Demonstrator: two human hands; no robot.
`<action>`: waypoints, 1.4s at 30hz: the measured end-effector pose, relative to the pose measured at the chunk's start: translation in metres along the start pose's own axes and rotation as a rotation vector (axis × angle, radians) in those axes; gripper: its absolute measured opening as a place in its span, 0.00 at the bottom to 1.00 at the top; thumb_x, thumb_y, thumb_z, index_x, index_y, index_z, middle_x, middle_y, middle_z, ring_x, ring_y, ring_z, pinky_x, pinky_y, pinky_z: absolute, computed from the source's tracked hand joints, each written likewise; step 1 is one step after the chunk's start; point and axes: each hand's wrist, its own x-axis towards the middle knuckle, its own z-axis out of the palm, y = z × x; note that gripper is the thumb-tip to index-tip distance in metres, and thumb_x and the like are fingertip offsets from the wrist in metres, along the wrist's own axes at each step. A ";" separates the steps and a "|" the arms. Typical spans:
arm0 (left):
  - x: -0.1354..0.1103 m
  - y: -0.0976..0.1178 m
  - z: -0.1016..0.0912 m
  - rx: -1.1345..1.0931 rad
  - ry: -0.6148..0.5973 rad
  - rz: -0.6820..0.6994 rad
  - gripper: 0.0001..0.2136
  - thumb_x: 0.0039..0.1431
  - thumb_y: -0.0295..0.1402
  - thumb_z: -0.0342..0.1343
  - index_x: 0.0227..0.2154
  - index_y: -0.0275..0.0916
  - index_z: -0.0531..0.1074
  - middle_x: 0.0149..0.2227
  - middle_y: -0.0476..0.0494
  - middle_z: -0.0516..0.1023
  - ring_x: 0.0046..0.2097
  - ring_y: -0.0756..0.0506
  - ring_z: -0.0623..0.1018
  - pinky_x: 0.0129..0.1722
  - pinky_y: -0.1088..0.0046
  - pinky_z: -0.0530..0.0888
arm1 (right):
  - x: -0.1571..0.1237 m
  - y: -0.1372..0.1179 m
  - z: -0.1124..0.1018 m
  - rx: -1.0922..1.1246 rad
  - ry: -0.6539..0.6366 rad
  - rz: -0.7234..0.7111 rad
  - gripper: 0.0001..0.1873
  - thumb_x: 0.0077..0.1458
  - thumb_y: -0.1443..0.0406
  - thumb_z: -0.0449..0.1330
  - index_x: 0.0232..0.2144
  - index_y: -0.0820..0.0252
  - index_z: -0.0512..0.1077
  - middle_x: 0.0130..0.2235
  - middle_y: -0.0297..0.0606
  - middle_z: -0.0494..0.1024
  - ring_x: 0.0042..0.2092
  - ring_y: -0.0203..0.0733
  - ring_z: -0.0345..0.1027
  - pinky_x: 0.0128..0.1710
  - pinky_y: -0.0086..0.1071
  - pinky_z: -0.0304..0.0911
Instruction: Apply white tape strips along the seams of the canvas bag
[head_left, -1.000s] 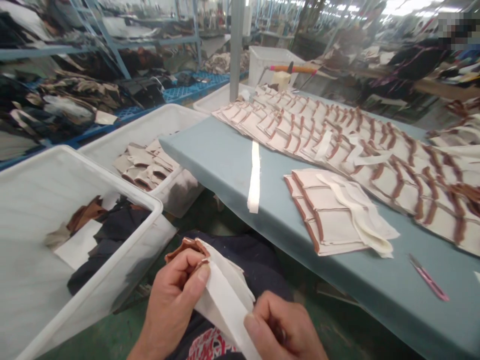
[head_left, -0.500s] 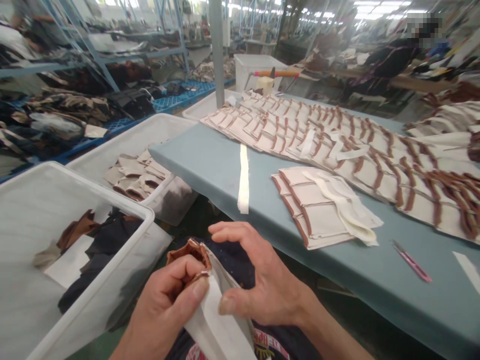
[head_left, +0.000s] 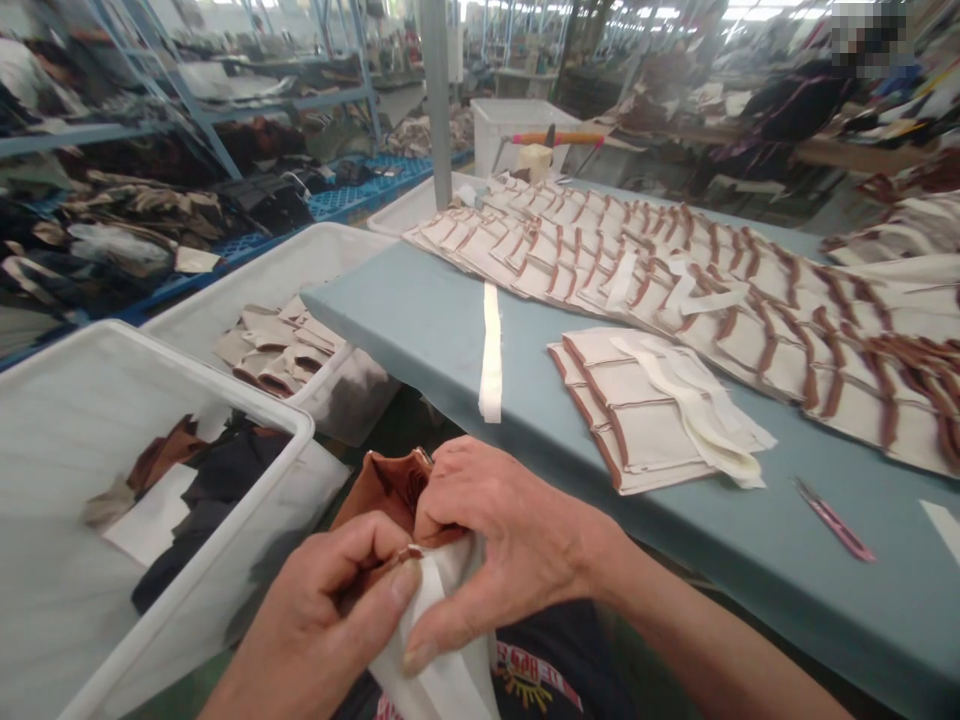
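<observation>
A cream cloth piece with brown lining (head_left: 381,488) is held upright over my lap. My left hand (head_left: 334,595) is closed, pinching its top edge between thumb and forefinger. Curled over the far rim, the fingers of my right hand (head_left: 517,525) reach into the brown opening. The right thumb lies against a white strip (head_left: 450,685) running down the cloth's front. Part of the rim is hidden behind my fingers.
Overlapping cream and brown pieces (head_left: 645,265) cover much of the blue-grey table (head_left: 420,330). A smaller stack (head_left: 645,420), a loose pale strip (head_left: 490,350) and pink thread snips (head_left: 836,520) lie nearer. White bins (head_left: 307,425) with cloth stand left.
My right hand has closed from its spread pose onto the cloth's far rim, with its thumb lower on the white strip. The left hand keeps its pinch. The brown lining shows wider.
</observation>
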 end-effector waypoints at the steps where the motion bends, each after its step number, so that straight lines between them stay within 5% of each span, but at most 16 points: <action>1: 0.001 0.001 0.000 0.003 -0.019 -0.001 0.17 0.63 0.44 0.62 0.22 0.41 0.72 0.23 0.54 0.67 0.26 0.49 0.65 0.26 0.76 0.64 | -0.001 0.000 -0.001 0.008 -0.016 0.028 0.34 0.54 0.40 0.78 0.25 0.55 0.66 0.25 0.24 0.65 0.31 0.37 0.61 0.38 0.34 0.55; 7: 0.005 -0.002 0.001 0.001 0.031 -0.051 0.16 0.62 0.45 0.63 0.24 0.41 0.74 0.24 0.52 0.70 0.28 0.49 0.67 0.27 0.77 0.65 | -0.004 -0.002 -0.006 0.039 -0.101 0.191 0.28 0.61 0.44 0.74 0.26 0.56 0.70 0.27 0.27 0.69 0.32 0.36 0.65 0.36 0.31 0.56; 15: 0.009 -0.007 -0.001 0.066 0.030 0.024 0.16 0.64 0.44 0.64 0.23 0.41 0.76 0.23 0.53 0.70 0.26 0.49 0.66 0.25 0.77 0.64 | -0.003 -0.003 -0.006 0.078 -0.079 0.218 0.21 0.59 0.56 0.77 0.27 0.56 0.70 0.27 0.25 0.69 0.32 0.36 0.65 0.37 0.32 0.57; 22: 0.011 -0.014 -0.004 0.049 -0.051 0.001 0.21 0.69 0.50 0.63 0.26 0.40 0.77 0.25 0.50 0.73 0.28 0.47 0.70 0.26 0.77 0.68 | -0.013 0.005 0.001 0.276 -0.030 0.177 0.15 0.74 0.59 0.61 0.32 0.56 0.73 0.31 0.30 0.76 0.34 0.36 0.70 0.38 0.31 0.63; 30: 0.010 -0.023 -0.012 0.038 -0.155 0.106 0.19 0.77 0.49 0.55 0.41 0.43 0.86 0.35 0.46 0.87 0.35 0.43 0.82 0.34 0.76 0.75 | -0.020 -0.001 0.011 -0.205 0.047 0.050 0.16 0.74 0.68 0.52 0.32 0.56 0.71 0.30 0.37 0.78 0.34 0.43 0.67 0.40 0.38 0.61; 42: 0.019 -0.015 -0.014 0.124 -0.195 0.230 0.17 0.72 0.42 0.57 0.29 0.41 0.81 0.26 0.48 0.80 0.28 0.46 0.77 0.28 0.77 0.71 | -0.019 -0.011 0.008 -0.350 -0.061 0.082 0.09 0.69 0.69 0.57 0.34 0.57 0.75 0.31 0.38 0.79 0.35 0.45 0.70 0.40 0.39 0.62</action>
